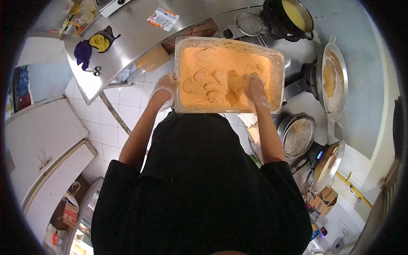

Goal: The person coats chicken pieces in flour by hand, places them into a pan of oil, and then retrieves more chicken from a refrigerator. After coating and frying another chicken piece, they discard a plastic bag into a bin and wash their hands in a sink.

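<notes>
Your right fingers (253, 78) press into orange powder (204, 55), you cannot tell whether closed | your left hand (164, 90) clasps the left edge of the tub (225, 109), before your waist | steel bench (136, 32) ahead-left

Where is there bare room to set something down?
On the steel counter: one patch between the packet and the yellow cloth, another right of the packet, beyond the tub. The right side is crowded: the sieve, black pot and wide pan sit close together.
</notes>
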A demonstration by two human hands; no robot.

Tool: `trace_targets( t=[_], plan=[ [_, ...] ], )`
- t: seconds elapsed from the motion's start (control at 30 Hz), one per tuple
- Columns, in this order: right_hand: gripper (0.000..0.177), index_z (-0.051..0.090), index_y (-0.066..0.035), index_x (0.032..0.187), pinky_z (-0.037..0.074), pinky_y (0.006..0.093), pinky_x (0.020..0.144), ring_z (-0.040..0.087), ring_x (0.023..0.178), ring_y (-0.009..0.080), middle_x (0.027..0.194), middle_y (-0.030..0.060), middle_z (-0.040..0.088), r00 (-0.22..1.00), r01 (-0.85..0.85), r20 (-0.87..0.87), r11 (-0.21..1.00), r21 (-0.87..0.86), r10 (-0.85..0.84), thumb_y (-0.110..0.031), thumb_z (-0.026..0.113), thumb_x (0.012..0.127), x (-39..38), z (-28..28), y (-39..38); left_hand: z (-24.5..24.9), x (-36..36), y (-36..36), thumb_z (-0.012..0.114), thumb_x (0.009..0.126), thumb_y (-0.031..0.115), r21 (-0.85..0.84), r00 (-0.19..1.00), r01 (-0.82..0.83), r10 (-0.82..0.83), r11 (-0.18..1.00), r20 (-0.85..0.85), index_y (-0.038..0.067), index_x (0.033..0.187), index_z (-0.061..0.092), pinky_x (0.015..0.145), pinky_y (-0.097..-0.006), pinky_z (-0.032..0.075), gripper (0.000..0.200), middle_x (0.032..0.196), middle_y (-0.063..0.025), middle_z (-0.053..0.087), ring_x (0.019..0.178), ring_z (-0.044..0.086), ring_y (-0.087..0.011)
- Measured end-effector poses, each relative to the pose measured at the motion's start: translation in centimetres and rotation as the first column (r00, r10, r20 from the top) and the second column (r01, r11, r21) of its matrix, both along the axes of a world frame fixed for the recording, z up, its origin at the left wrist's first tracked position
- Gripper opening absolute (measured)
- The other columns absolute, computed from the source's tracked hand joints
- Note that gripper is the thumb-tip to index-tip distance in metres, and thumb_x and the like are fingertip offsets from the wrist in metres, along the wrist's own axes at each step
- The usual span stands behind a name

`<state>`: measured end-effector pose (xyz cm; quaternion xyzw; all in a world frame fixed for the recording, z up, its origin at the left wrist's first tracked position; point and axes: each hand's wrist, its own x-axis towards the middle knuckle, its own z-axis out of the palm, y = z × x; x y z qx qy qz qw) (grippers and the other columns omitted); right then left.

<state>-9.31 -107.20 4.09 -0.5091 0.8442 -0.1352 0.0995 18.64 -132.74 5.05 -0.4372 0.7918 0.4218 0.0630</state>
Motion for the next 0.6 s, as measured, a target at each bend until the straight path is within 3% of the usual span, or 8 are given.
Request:
trace_targets(
  t=[0.13,0.2,0.33,0.4,0.43,0.5,0.53,0.6],
  plan=[
    [0.031,0.064,0.002,0.108,0.053,0.0418,0.078,0.066,0.085,0.0358,0.101,0.0251,0.064,0.984,-0.105,0.143,0.994,-0.039,0.11,-0.012,0.066,0.08,0.6,1.4,-2.3,-0.3,0.2,-0.1,0.052,0.091,0.032,0.0,1.0,0.028,-0.028,1.0,0.012,-0.001,0.102,0.066,0.086,-0.0495,0.048,0.037,0.102,-0.0286,0.065,0.099,0.062,-0.0435],
    [0.032,0.066,0.001,0.105,0.052,0.0394,0.076,0.065,0.081,0.0287,0.096,0.0242,0.065,0.694,0.203,0.705,0.979,0.002,-0.146,-0.017,0.067,0.079,1.5,3.4,-5.0,0.7,0.0,0.1,0.052,0.092,0.033,-0.042,0.998,0.056,-0.056,0.998,0.016,-0.001,0.104,0.065,0.087,-0.0494,0.048,0.038,0.102,-0.0288,0.064,0.1,0.061,-0.0436],
    [0.033,0.069,0.0,0.102,0.05,0.0377,0.072,0.062,0.079,0.0203,0.088,0.0179,0.068,0.785,0.118,0.574,0.966,0.231,-0.233,-0.022,0.068,0.078,0.6,-2.2,-6.1,-0.4,0.0,-0.1,0.052,0.092,0.035,-0.032,0.998,-0.003,0.005,0.999,0.067,-0.001,0.104,0.065,0.087,-0.0489,0.048,0.039,0.102,-0.029,0.064,0.1,0.061,-0.0438],
    [0.036,0.071,-0.002,0.102,0.048,0.0376,0.067,0.062,0.076,0.0182,0.08,0.0121,0.068,0.606,0.249,0.704,0.929,0.274,-0.37,-0.027,0.068,0.076,0.7,-4.4,-6.2,0.9,0.2,0.1,0.053,0.092,0.033,-0.11,0.994,0.109,-0.109,0.988,0.002,-0.002,0.102,0.065,0.086,-0.0487,0.048,0.038,0.102,-0.0291,0.064,0.099,0.061,-0.0436],
    [0.036,0.071,-0.002,0.102,0.048,0.0376,0.067,0.062,0.076,0.0182,0.08,0.0121,0.068,0.606,0.249,0.704,0.929,0.274,-0.37,-0.027,0.068,0.076,0.6,-5.0,-6.4,1.3,0.1,0.2,0.053,0.092,0.033,-0.111,0.994,0.109,-0.109,0.988,0.002,-0.002,0.102,0.065,0.086,-0.0487,0.048,0.038,0.102,-0.0291,0.064,0.099,0.061,-0.0436],
    [0.043,0.068,-0.004,0.107,0.051,0.038,0.069,0.066,0.07,0.023,0.086,0.0112,0.07,0.862,0.126,0.429,0.933,0.336,-0.271,-0.034,0.066,0.077,0.5,-6.3,-6.6,1.9,-0.1,0.3,0.054,0.091,0.031,-0.105,0.996,0.085,-0.085,0.991,0.005,-0.002,0.102,0.064,0.085,-0.0486,0.048,0.036,0.101,-0.0294,0.064,0.099,0.061,-0.0435],
    [0.043,0.068,-0.004,0.107,0.051,0.038,0.069,0.066,0.07,0.023,0.086,0.0112,0.07,0.861,0.127,0.43,0.933,0.336,-0.272,-0.034,0.066,0.077,0.5,-6.9,-6.5,1.1,0.1,0.2,0.054,0.091,0.031,-0.106,0.996,0.086,-0.086,0.991,0.006,-0.002,0.102,0.064,0.085,-0.0486,0.048,0.036,0.101,-0.0294,0.064,0.099,0.061,-0.0435],
    [0.052,0.067,-0.004,0.116,0.051,0.0363,0.07,0.063,0.071,0.0242,0.086,0.0147,0.071,0.323,0.2,0.932,0.975,0.102,-0.163,-0.036,0.069,0.075,0.7,-8.0,-6.1,-0.8,0.5,-0.2,0.054,0.09,0.029,-0.031,0.997,0.081,-0.081,0.996,0.011,-0.003,0.101,0.063,0.084,-0.0485,0.048,0.035,0.1,-0.0296,0.064,0.098,0.062,-0.0434]
  ],
)
